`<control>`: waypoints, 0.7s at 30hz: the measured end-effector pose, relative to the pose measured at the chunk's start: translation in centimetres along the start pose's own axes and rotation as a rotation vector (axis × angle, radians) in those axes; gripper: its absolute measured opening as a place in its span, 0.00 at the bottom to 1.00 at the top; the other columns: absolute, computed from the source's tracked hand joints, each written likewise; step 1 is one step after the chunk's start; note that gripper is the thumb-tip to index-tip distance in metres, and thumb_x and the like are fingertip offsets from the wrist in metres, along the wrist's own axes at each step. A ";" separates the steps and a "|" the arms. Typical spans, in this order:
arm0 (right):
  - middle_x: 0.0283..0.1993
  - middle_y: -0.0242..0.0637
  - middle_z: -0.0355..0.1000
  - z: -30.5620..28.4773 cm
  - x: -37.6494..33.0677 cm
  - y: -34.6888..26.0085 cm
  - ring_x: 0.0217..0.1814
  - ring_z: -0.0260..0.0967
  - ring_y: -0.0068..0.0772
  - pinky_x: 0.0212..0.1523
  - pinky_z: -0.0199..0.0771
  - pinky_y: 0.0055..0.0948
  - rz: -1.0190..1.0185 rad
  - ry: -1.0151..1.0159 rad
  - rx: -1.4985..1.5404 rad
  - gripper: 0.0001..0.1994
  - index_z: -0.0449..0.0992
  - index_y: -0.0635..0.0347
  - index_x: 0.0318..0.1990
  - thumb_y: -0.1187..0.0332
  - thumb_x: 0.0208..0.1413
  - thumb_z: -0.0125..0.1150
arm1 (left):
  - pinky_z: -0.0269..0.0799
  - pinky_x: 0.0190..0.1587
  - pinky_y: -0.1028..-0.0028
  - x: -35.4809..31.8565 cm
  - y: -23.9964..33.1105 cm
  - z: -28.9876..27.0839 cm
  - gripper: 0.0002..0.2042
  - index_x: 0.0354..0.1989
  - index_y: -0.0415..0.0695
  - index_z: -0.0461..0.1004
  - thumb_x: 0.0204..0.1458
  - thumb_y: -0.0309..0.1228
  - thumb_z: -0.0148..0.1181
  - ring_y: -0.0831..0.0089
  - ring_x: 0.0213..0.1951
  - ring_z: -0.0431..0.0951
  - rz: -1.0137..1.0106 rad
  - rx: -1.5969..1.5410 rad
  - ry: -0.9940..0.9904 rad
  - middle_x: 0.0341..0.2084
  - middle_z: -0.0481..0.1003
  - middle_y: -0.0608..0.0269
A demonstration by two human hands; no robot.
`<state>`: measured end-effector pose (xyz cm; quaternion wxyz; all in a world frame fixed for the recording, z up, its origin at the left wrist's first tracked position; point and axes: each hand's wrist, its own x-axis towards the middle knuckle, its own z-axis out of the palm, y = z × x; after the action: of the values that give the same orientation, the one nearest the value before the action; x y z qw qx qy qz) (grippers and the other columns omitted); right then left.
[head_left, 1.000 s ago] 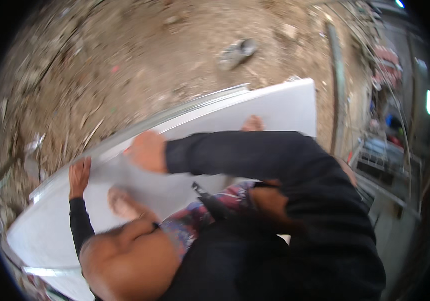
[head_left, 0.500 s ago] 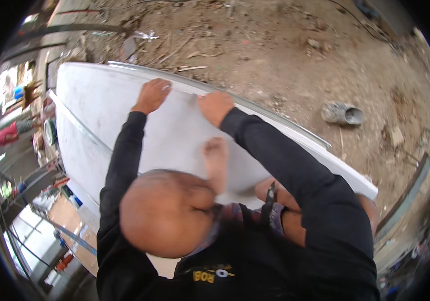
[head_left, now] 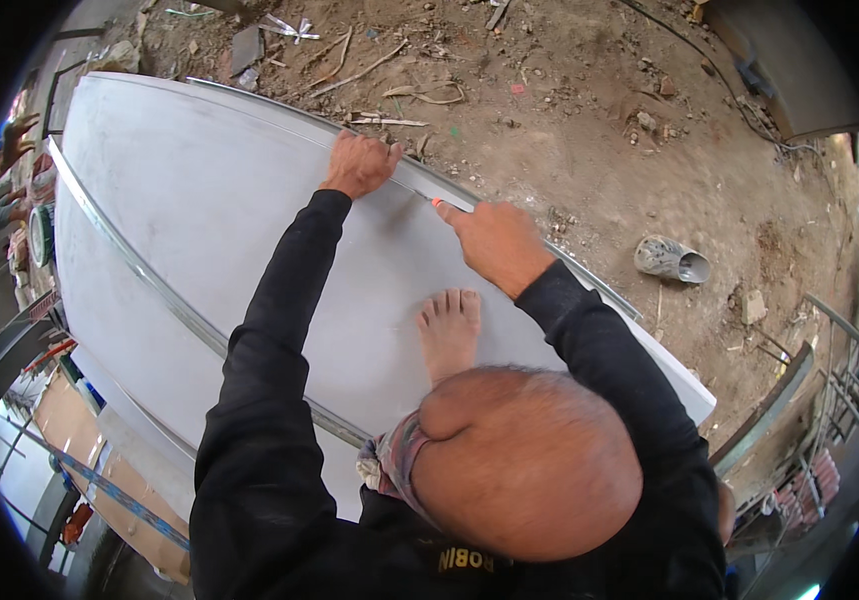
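1. White board [head_left: 199,220] lies on the ground, long axis from 10 to 4 o'clock.
2. Left hand [head_left: 357,165] grips its far metal edge strip [head_left: 509,222], fingers curled.
3. Right hand [head_left: 494,240], toward 4 o'clock, pinches what may be an orange marker [head_left: 438,203].

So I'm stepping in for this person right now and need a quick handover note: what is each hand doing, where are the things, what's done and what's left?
Left hand: gripping the far edge of the white sheet, over the metal strip that runs along that edge.
Right hand: beside it on the same edge, pinching a small orange-tipped tool against the strip.
A bare foot stands on the sheet.
Done: cannot tell; no mark or cut shows.
Left: likely the edge to the right of the hands.
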<state>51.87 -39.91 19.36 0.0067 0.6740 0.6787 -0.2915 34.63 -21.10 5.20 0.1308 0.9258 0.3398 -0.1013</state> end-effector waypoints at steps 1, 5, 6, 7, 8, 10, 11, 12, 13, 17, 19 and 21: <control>0.25 0.41 0.74 0.1 -0.3 0.1 0.28 0.77 0.44 0.27 0.77 0.40 -0.002 0.012 -0.005 0.15 0.75 0.52 0.54 0.69 0.62 0.50 | 0.64 0.42 0.58 -0.1 0.0 0.2 0.29 0.11 0.41 0.75 0.62 0.46 0.47 0.53 0.24 0.75 -0.012 -0.017 0.024 0.17 0.76 0.50; 0.26 0.41 0.72 -0.2 -2.8 0.0 0.27 0.76 0.43 0.27 0.77 0.38 -0.002 -0.008 -0.053 0.19 0.72 0.51 0.58 0.71 0.58 0.52 | 0.64 0.41 0.59 -0.7 -0.1 0.5 0.27 0.09 0.41 0.73 0.60 0.44 0.50 0.54 0.21 0.74 -0.013 -0.050 0.211 0.15 0.75 0.51; 0.26 0.41 0.72 -0.5 -3.2 -0.4 0.27 0.76 0.43 0.27 0.77 0.38 0.008 -0.029 -0.075 0.20 0.71 0.50 0.59 0.71 0.58 0.52 | 0.64 0.41 0.60 -0.8 0.2 0.0 0.27 0.09 0.42 0.74 0.59 0.43 0.51 0.55 0.21 0.74 -0.014 -0.059 0.223 0.15 0.76 0.52; 0.27 0.41 0.72 -0.2 -2.6 -0.3 0.27 0.76 0.42 0.27 0.77 0.38 -0.008 -0.021 -0.071 0.20 0.71 0.50 0.59 0.71 0.57 0.53 | 0.64 0.41 0.61 -0.5 0.3 -0.3 0.26 0.10 0.42 0.74 0.59 0.43 0.51 0.56 0.22 0.75 -0.013 -0.057 0.233 0.15 0.76 0.53; 0.28 0.41 0.72 0.2 -1.5 0.0 0.28 0.76 0.42 0.26 0.77 0.38 -0.024 -0.012 -0.067 0.21 0.71 0.50 0.60 0.71 0.57 0.53 | 0.64 0.42 0.62 -0.5 0.4 -0.4 0.25 0.10 0.43 0.75 0.58 0.42 0.52 0.57 0.22 0.76 -0.013 -0.056 0.243 0.15 0.76 0.54; 0.30 0.41 0.72 0.6 -0.4 -0.1 0.28 0.76 0.42 0.26 0.77 0.38 -0.028 -0.026 -0.062 0.22 0.71 0.51 0.60 0.71 0.56 0.54 | 0.64 0.41 0.62 -0.3 0.0 0.2 0.25 0.09 0.43 0.74 0.58 0.41 0.53 0.57 0.21 0.75 -0.011 -0.053 0.240 0.14 0.76 0.54; 0.30 0.41 0.72 0.7 -0.2 -0.3 0.28 0.76 0.42 0.25 0.77 0.38 -0.017 -0.053 -0.060 0.23 0.70 0.51 0.61 0.71 0.56 0.55 | 0.64 0.41 0.62 -0.3 -0.1 0.5 0.25 0.08 0.44 0.74 0.57 0.41 0.53 0.57 0.20 0.74 -0.011 -0.053 0.240 0.14 0.76 0.54; 0.31 0.42 0.72 0.8 0.0 -0.1 0.28 0.76 0.42 0.25 0.77 0.38 -0.021 -0.075 -0.060 0.24 0.70 0.52 0.61 0.71 0.55 0.56 | 0.64 0.41 0.62 -0.3 -0.1 0.4 0.25 0.08 0.44 0.73 0.57 0.41 0.53 0.57 0.20 0.74 -0.008 -0.062 0.252 0.14 0.75 0.55; 0.31 0.42 0.72 0.8 -0.4 0.0 0.28 0.76 0.42 0.25 0.77 0.38 -0.022 -0.073 -0.069 0.24 0.69 0.53 0.61 0.71 0.55 0.56 | 0.64 0.41 0.62 -0.3 -0.1 0.3 0.25 0.08 0.44 0.73 0.57 0.41 0.52 0.58 0.19 0.73 -0.004 -0.071 0.264 0.13 0.75 0.55; 0.30 0.42 0.71 -0.1 -1.3 -0.5 0.27 0.76 0.42 0.24 0.77 0.36 -0.034 -0.096 -0.138 0.26 0.67 0.55 0.62 0.71 0.53 0.57 | 0.63 0.40 0.62 -1.0 -0.8 0.3 0.25 0.09 0.42 0.73 0.58 0.42 0.52 0.58 0.21 0.73 -0.029 -0.017 0.211 0.14 0.74 0.55; 0.30 0.42 0.71 -1.5 -1.9 -0.6 0.26 0.76 0.42 0.23 0.78 0.34 0.002 -0.163 -0.130 0.27 0.66 0.55 0.63 0.71 0.53 0.58 | 0.63 0.40 0.62 -0.9 -0.3 0.2 0.25 0.09 0.43 0.73 0.58 0.42 0.52 0.58 0.21 0.73 -0.028 -0.055 0.193 0.13 0.74 0.55; 0.30 0.42 0.71 -1.1 -2.2 -0.5 0.26 0.77 0.42 0.23 0.77 0.34 0.015 -0.175 -0.119 0.27 0.66 0.54 0.63 0.71 0.52 0.58 | 0.62 0.40 0.62 -0.8 0.2 0.0 0.25 0.09 0.43 0.72 0.58 0.41 0.53 0.58 0.22 0.73 -0.027 -0.075 0.171 0.13 0.74 0.55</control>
<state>52.04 -41.44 21.38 0.1083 0.6493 0.6867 -0.3084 34.22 -21.72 5.46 0.1348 0.9209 0.3656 -0.0108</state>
